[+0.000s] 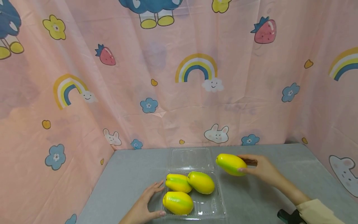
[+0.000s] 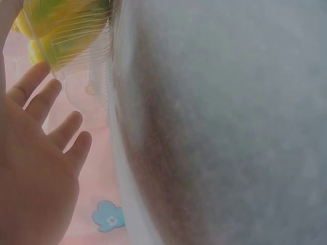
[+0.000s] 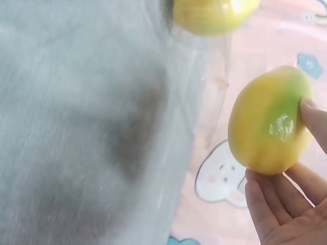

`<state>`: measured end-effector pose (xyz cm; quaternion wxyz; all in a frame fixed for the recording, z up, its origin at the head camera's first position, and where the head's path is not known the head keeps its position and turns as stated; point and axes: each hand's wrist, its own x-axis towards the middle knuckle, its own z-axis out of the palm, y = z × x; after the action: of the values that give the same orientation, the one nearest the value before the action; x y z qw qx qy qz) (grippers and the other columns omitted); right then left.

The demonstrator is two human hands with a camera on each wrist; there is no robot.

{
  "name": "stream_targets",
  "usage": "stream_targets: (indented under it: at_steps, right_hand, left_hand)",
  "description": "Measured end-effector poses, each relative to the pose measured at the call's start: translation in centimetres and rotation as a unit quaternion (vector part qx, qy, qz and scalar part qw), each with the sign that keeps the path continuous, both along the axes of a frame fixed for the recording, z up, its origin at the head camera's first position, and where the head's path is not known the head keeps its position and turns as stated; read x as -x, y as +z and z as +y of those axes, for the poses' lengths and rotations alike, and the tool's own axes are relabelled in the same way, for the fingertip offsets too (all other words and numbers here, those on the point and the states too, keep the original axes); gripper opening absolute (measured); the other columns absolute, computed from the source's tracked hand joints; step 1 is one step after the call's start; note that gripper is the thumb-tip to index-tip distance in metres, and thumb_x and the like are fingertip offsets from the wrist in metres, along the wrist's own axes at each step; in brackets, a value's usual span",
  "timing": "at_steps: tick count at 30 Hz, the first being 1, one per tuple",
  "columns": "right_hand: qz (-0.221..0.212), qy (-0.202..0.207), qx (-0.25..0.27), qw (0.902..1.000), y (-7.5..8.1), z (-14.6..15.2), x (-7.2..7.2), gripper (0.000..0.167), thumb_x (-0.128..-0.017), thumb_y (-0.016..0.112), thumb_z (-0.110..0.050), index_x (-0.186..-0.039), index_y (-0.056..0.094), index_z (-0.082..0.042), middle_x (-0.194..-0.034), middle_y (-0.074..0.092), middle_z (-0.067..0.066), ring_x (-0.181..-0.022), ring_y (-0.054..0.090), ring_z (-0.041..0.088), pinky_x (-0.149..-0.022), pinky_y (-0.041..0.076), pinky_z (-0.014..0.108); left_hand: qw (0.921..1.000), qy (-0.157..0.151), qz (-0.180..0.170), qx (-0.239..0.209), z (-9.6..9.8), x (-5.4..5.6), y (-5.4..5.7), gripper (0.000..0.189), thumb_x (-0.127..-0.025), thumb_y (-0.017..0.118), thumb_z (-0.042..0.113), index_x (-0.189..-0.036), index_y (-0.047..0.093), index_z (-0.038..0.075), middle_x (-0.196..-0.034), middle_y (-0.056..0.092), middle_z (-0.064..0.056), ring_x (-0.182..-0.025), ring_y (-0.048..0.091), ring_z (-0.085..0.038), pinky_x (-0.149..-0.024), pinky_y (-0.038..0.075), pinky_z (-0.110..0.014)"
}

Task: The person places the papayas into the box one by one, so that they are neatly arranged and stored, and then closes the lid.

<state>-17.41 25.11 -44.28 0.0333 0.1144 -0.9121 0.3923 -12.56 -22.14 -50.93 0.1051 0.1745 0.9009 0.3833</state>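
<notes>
Right hand [image 1: 261, 170] pinches one fruit [image 1: 230, 164] near its end, between thumb and fingers, above the desk [image 1: 126, 174], right of the box [image 1: 208, 209]; likely keeps the other end free. Left hand [image 1: 143, 204]: fingers spread beside box's left rim, probably to steady it; contact unclear. Three more fruits [image 1: 202, 183] inside.

In the head view, the table [image 1: 126, 174] spans the lower part of the frame, with the curtain [image 1: 139, 93] behind it. The container [image 1: 207, 207] sits on the table at lower centre, its lid [image 1: 191, 158] behind it. Three fruits lie inside: the first fruit [image 1: 178, 203] front left, the second fruit [image 1: 177, 183] behind it, the third fruit [image 1: 201, 183] rear right, overlapping the second in view. The left hand [image 1: 146, 202] is at the container's left side. The right hand [image 1: 258, 168], right of centre, holds the fourth fruit [image 1: 230, 164] above the table, right of the lid.
</notes>
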Motion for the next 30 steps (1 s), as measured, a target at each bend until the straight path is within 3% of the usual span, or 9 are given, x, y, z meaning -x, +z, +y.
stream_targets:
  at_steps: [5,8,12,21,30]
  right_hand:
    - [0.005,0.01,0.013,0.9999,0.2,-0.9,-0.4,0.058,-0.083,0.078,-0.041,-0.129,0.065,-0.008,-0.124,0.07,0.01,-0.102,0.069,0.011,-0.088,0.059,0.033]
    - [0.0,0.02,0.026,0.9994,0.3,-1.5,-0.6,0.057,-0.082,0.079,-0.04,-0.128,0.065,-0.009,-0.124,0.07,0.01,-0.103,0.069,0.013,-0.087,0.059,0.028]
    - [-0.009,0.032,0.04,0.9986,0.4,-2.2,-1.0,0.057,-0.081,0.08,-0.039,-0.128,0.065,-0.008,-0.124,0.07,0.01,-0.104,0.07,0.017,-0.089,0.059,0.032]
    - [-0.012,0.066,0.065,0.9956,-0.3,-3.7,-1.6,0.057,-0.079,0.082,-0.036,-0.126,0.066,-0.008,-0.123,0.071,0.009,-0.1,0.069,0.004,-0.09,0.059,0.033]
    - [-0.035,0.084,0.083,0.9924,-0.5,-4.9,-2.4,0.056,-0.079,0.082,-0.037,-0.125,0.066,-0.009,-0.124,0.07,0.01,-0.103,0.069,0.01,-0.09,0.059,0.033]
  left_hand:
    - [1.0,0.0,-0.001,-0.001,0.0,0.0,0.0,0.076,-0.076,0.077,0.058,-0.142,0.046,0.037,-0.162,0.03,0.011,-0.15,0.024,-0.041,-0.106,0.028,-0.079]
    - [1.0,0.003,-0.006,0.002,0.0,0.0,0.0,0.077,-0.075,0.077,0.06,-0.142,0.046,0.038,-0.162,0.029,0.011,-0.151,0.024,-0.04,-0.106,0.028,-0.078]
    - [1.0,0.003,-0.009,0.002,0.0,0.1,0.1,0.078,-0.075,0.077,0.06,-0.143,0.046,0.039,-0.163,0.029,0.011,-0.151,0.023,-0.04,-0.106,0.027,-0.078]
    - [1.0,0.001,-0.008,-0.002,0.0,0.1,0.0,0.078,-0.075,0.077,0.06,-0.143,0.046,0.038,-0.163,0.028,0.011,-0.151,0.023,-0.04,-0.107,0.027,-0.078]
    - [1.0,-0.004,0.005,-0.001,-0.1,0.1,-0.2,0.076,-0.075,0.077,0.06,-0.142,0.046,0.038,-0.162,0.03,0.011,-0.15,0.025,-0.04,-0.106,0.029,-0.077]
